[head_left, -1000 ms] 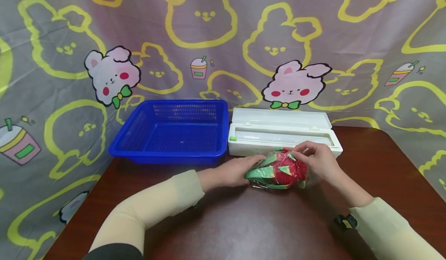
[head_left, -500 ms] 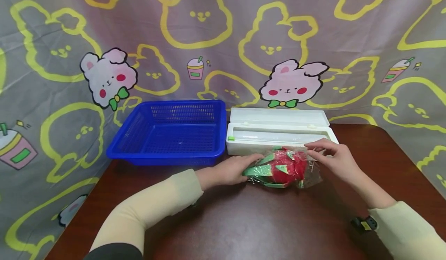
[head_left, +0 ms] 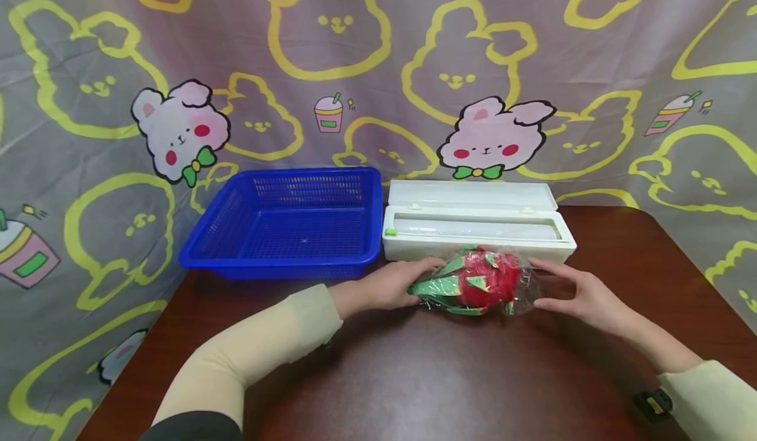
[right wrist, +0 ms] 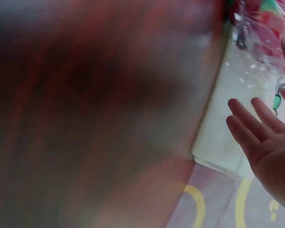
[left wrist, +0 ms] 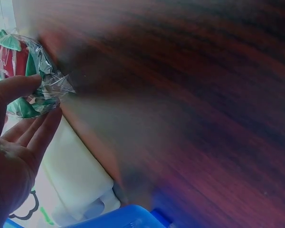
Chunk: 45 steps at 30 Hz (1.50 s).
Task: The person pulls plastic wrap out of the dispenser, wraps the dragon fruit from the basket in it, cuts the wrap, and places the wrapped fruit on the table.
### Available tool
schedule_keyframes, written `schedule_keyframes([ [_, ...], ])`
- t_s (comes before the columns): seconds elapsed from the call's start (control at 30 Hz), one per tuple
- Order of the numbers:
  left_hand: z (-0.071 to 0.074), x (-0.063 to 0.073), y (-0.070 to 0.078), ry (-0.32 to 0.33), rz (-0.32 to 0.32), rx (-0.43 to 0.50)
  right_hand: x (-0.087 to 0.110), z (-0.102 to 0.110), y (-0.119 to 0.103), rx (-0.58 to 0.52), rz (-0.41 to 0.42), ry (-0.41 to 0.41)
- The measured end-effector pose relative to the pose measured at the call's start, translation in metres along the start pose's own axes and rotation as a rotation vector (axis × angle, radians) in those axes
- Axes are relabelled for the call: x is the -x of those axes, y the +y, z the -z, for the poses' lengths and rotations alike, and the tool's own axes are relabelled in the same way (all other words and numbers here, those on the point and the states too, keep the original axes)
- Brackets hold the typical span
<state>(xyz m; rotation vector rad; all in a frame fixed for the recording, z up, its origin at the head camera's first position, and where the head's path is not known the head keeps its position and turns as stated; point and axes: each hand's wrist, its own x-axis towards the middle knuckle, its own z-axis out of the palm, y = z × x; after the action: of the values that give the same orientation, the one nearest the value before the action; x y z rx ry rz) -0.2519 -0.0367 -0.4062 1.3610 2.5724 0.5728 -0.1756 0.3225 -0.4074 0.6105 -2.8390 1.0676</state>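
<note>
A red dragon fruit [head_left: 485, 286] with green leaf tips lies on its side in clear cling film, in front of the white dispenser. My left hand [head_left: 393, 284] grips its green end, thumb on one side and fingers on the other. In the left wrist view, crinkled film [left wrist: 57, 88] sticks out past that thumb. At the opposite end, my right hand [head_left: 591, 296] is spread, thumb and fingers apart around the loose film edge [head_left: 527, 295]. Its fingers [right wrist: 249, 121] are straight in the right wrist view, near the wrapped fruit.
Behind the fruit stands a white cling film dispenser [head_left: 402, 250], lid raised, with a roll [head_left: 473, 229] and a green slider [head_left: 391, 232]. Left of it is a blue plastic basket [head_left: 280, 261]. A patterned curtain [head_left: 367, 53] hangs behind the brown table [head_left: 414, 382].
My right hand has let go of the film at the fruit's right end, moved right and spread its fingers. My left hand stays on the green end.
</note>
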Motion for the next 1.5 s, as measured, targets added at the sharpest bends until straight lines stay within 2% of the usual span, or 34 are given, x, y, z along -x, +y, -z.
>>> schedule_keyframes([
  [0.17,0.000,0.000,0.001,-0.001,-0.005,0.012,0.000,-0.010,0.003,-0.078,-0.020,-0.046],
  [0.5,-0.003,-0.001,0.001,0.000,-0.020,0.004,-0.011,-0.014,-0.008,-0.104,-0.116,0.131],
  [0.67,-0.004,-0.002,-0.001,0.001,-0.035,0.000,-0.014,-0.012,-0.009,-0.094,-0.137,0.147],
  [0.77,-0.004,-0.002,-0.002,0.009,-0.044,0.001,-0.016,-0.013,-0.008,-0.096,-0.119,0.154],
  [0.93,-0.004,-0.002,-0.002,0.014,-0.052,-0.003,-0.014,-0.013,-0.007,-0.034,-0.017,0.185],
  [1.07,-0.003,-0.002,-0.002,0.016,-0.055,-0.012,-0.012,-0.012,-0.007,-0.040,0.060,0.139],
  [1.13,-0.002,-0.002,-0.001,0.012,-0.061,-0.011,-0.012,-0.010,-0.008,-0.050,0.067,0.102],
  [1.27,0.000,-0.002,0.000,-0.007,-0.073,0.012,-0.010,-0.006,-0.009,-0.086,0.028,0.055],
  [1.33,0.001,-0.003,0.000,-0.030,-0.058,0.072,-0.010,-0.004,-0.009,-0.108,0.018,0.035],
  [1.4,0.002,-0.006,0.001,-0.043,-0.021,0.175,-0.010,-0.002,-0.009,-0.124,0.017,0.020],
  [1.5,0.003,-0.015,0.004,-0.035,0.083,0.434,-0.011,-0.001,-0.009,-0.133,0.018,0.006],
])
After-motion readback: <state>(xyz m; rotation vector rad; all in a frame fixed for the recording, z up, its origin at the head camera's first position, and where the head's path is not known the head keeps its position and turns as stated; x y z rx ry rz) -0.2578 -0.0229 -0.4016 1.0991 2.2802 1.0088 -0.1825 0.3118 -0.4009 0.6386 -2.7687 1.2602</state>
